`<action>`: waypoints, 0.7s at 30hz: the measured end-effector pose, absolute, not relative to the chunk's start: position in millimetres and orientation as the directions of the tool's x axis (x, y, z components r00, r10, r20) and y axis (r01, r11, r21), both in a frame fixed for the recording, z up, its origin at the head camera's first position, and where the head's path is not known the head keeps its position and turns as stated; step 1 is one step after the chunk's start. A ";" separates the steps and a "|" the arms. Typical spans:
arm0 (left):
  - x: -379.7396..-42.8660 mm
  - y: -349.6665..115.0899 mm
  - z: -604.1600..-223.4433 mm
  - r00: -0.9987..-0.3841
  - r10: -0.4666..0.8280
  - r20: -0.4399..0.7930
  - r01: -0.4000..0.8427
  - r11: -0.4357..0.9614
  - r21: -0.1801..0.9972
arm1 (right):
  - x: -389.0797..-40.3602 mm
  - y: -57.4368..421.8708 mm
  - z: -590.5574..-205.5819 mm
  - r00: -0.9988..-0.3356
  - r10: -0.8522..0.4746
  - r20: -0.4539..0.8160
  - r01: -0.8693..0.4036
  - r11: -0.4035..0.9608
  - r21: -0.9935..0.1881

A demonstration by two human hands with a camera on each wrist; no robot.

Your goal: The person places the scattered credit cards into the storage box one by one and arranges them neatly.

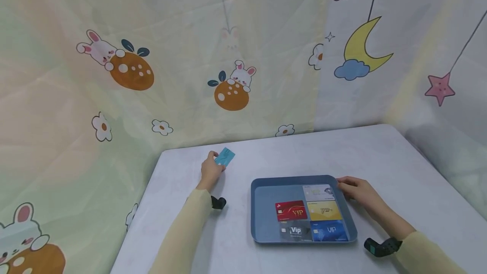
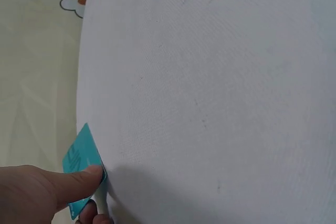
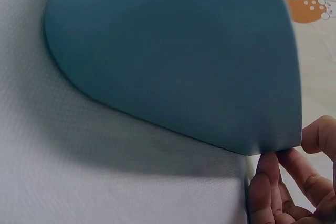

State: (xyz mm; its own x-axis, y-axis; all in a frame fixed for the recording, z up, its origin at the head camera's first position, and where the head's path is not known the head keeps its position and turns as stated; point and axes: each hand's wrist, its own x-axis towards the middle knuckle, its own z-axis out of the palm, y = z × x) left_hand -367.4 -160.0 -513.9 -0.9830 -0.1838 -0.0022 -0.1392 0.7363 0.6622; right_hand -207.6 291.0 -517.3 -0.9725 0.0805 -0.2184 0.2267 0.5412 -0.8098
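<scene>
A teal card [image 1: 225, 157] is pinched between the thumb and fingers of my left hand [image 1: 210, 171], held over the far left part of the table. In the left wrist view the thumb lies across the face of the teal card [image 2: 79, 156]. My right hand [image 1: 360, 192] grips the far right corner of a blue-grey tray [image 1: 263, 206]. From the right wrist, fingers [image 3: 270, 169] meet the tray's edge. Inside the tray lie a silver-white card [image 1: 317, 191], a gold card [image 1: 323, 211], a red card [image 1: 291, 211], a grey card [image 1: 294, 231] and a blue card [image 1: 329, 231].
The cards sit edge to edge in the tray's right part. A white cloth covers the table [image 1: 228, 231]. Printed curtains [image 1: 182, 96] hang behind and beside it. Each wrist wears a small black camera [image 1: 218, 202].
</scene>
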 end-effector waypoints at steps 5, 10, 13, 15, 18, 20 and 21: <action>-365.2 -164.1 -511.4 -0.986 -0.167 0.020 -0.106 0.708 0.698 | -207.9 290.2 -516.6 -0.972 0.081 -0.222 0.230 0.545 -0.807; -363.9 -164.6 -511.6 -0.988 -0.153 0.034 -0.082 0.688 0.722 | -207.5 290.5 -517.0 -0.973 0.076 -0.218 0.224 0.547 -0.807; -364.0 -162.4 -511.7 -0.990 -0.141 0.033 -0.071 0.672 0.737 | -207.1 290.5 -517.1 -0.974 0.070 -0.214 0.217 0.547 -0.809; -364.4 -160.5 -511.7 -0.990 -0.133 0.040 -0.060 0.666 0.743 | -207.1 290.6 -517.3 -0.975 0.066 -0.213 0.214 0.547 -0.809; -365.7 -157.4 -511.5 -0.991 -0.121 0.049 -0.042 0.651 0.758 | -207.6 291.0 -518.0 -0.975 0.064 -0.214 0.214 0.546 -0.810; -365.8 -155.2 -511.1 -0.992 -0.116 0.054 -0.032 0.635 0.772 | -208.1 291.4 -518.6 -0.974 0.067 -0.218 0.219 0.545 -0.810; -365.5 -154.1 -511.0 -0.992 -0.115 0.054 -0.030 0.623 0.782 | -208.4 291.6 -518.9 -0.973 0.068 -0.219 0.221 0.544 -0.810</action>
